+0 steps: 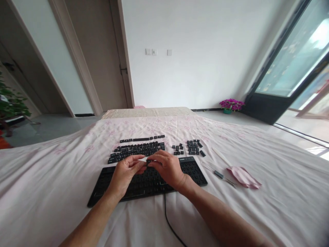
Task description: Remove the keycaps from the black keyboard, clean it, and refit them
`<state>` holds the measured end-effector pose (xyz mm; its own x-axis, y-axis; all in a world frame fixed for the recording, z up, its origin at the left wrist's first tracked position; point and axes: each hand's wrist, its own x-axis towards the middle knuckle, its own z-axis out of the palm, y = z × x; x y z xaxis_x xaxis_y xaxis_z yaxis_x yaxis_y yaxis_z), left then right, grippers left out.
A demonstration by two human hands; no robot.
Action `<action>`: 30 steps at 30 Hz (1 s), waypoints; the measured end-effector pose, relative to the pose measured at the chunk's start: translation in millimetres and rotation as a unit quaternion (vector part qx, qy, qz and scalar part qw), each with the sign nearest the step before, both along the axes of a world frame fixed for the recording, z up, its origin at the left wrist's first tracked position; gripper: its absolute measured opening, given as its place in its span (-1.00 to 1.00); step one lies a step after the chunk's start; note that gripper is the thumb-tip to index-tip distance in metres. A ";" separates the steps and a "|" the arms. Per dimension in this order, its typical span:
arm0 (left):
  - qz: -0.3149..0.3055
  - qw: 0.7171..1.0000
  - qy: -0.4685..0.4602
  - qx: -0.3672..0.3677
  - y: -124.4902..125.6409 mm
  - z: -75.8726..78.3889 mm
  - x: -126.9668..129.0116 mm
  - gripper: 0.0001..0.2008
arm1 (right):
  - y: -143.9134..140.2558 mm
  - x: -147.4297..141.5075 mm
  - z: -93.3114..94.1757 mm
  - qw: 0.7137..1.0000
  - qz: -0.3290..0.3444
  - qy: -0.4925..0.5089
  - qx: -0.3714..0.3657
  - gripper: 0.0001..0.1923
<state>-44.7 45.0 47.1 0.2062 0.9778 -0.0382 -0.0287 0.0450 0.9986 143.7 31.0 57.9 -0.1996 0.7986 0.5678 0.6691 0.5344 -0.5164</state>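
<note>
Above the middle of a black keyboard (194,171), my two hands meet at their fingertips. My right hand (168,168) is closed in a pinch on a small black keycap (148,162). My left hand (125,173) is closed too, its thumb and fingers around a thin white piece (142,159) that looks like tissue and touches or nearly touches the keycap. The keyboard has its keycaps off, at least on the right part that shows; my hands hide much of its middle. Loose black keycaps (138,149) lie in rows just behind it, a long space bar (141,139) among them.
Smaller groups of keycaps (193,146) lie behind the keyboard's right end. To the right are a thin tool with a dark handle (218,174) and a crumpled pink cloth (244,177). A black cable (167,219) runs toward me over the wrinkled bedsheet (64,185).
</note>
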 end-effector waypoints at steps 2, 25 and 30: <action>0.000 0.999 0.041 0.014 2.9 -11.1 -0.5 -0.55 | 6.2 20.9 4.9 0.999 -0.024 0.026 -0.032 -0.85; 0.042 0.814 0.432 0.387 13.8 -54.6 -5.5 -0.80 | -13.7 89.3 -38.5 0.973 -0.134 -0.151 -0.111 -0.85; 0.042 0.812 0.434 0.388 14.2 -54.8 -5.1 -0.79 | -13.4 88.4 -41.7 0.974 -0.142 -0.150 -0.097 -0.84</action>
<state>-49.8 59.2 -7.7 0.3630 0.7856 0.5011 0.7305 -0.5738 0.3703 232.1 17.7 16.1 -0.0878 0.9319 0.3521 0.9120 0.2173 -0.3479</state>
